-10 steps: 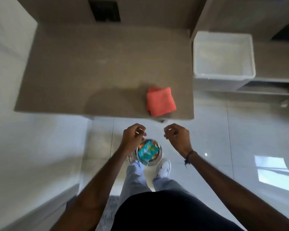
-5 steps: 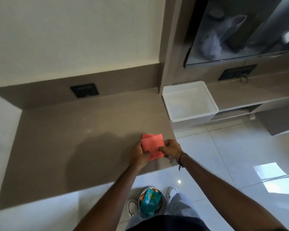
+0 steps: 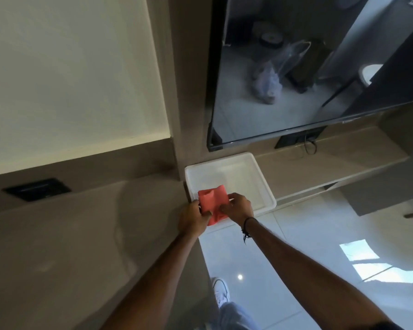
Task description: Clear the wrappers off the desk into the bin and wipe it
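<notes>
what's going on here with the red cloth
A person stands at a brown desk and holds a red cloth in both hands, left hand and right hand, by the desk's right edge, in front of a white tub. No wrappers show on the desk.

Both arms are bare all the way up, no sleeves on either forearm. The only thing worn on them is a thin black cord bracelet (image 3: 248,222) on the right wrist, with a couple of loose frayed ends dangling off it. The left hand (image 3: 193,218) and right hand (image 3: 237,207) have no gloves or rings that I can make out. Further down there's a white sneaker (image 3: 221,291) with laces, and light blue-grey jeans (image 3: 236,316) bunched over the top of it. A sliver of something dark, probably a top, shows at the bottom right edge, too cropped to tell more.
</notes>
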Available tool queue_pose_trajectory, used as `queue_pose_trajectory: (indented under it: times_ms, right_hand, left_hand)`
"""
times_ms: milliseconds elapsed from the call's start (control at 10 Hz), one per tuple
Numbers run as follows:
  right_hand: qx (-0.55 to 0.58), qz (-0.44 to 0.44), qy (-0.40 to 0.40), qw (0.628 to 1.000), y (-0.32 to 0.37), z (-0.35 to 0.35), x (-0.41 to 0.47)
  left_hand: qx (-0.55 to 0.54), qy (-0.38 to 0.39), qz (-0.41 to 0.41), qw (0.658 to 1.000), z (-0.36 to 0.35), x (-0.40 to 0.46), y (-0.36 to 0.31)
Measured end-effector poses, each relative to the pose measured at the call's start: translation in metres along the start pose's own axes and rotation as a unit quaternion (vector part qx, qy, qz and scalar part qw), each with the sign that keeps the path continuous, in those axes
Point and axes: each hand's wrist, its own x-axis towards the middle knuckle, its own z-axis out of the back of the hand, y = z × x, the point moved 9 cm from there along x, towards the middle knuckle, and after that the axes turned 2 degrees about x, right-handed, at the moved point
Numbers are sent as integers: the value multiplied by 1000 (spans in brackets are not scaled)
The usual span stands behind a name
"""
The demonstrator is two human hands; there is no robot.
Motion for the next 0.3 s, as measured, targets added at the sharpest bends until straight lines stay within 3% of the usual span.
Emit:
queue_pose_trajectory:
  times_ms: [100,200,300]
  right_hand:
    - [-5,-14,-3,1000,1,12,19]
    - [-14,18,-68,997,15,36,24]
    - [105,66,-76,989,38,49,9]
  left_hand:
    - [30,-22,7,999,4,15,-7]
    - [70,-74,-11,995,30,17,-4]
    - [103,-134,-51,984,63,12,-8]
